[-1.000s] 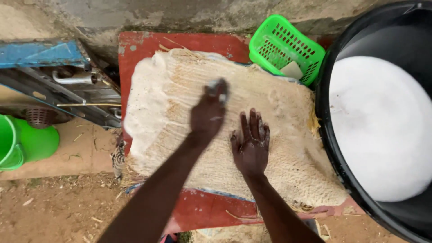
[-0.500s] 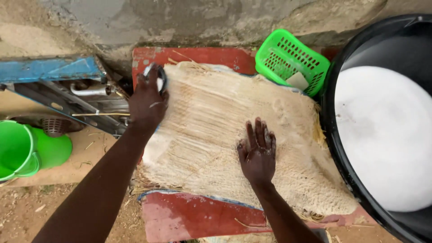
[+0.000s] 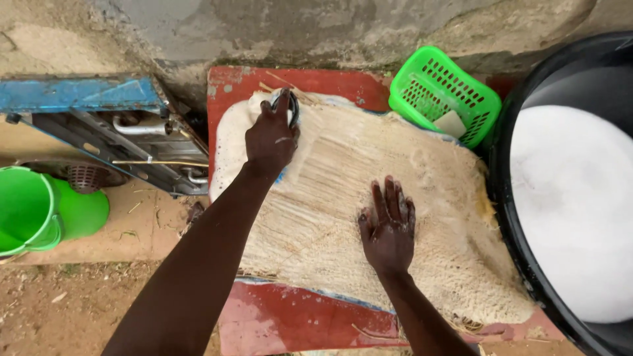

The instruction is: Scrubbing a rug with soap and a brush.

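My left hand [image 3: 270, 138] clenches a dark scrubber [image 3: 292, 105], now further right; right hand [image 3: 389, 227] stays flat, open on the soapy mat [image 3: 343, 198].

Beige woven mat [image 3: 395, 198], green basket [image 3: 438, 92]

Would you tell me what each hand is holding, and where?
The left hand grips a dark-rimmed scrubbing tool from above; its exact kind is unclear. The right hand holds nothing, lying flat on the woven mat.
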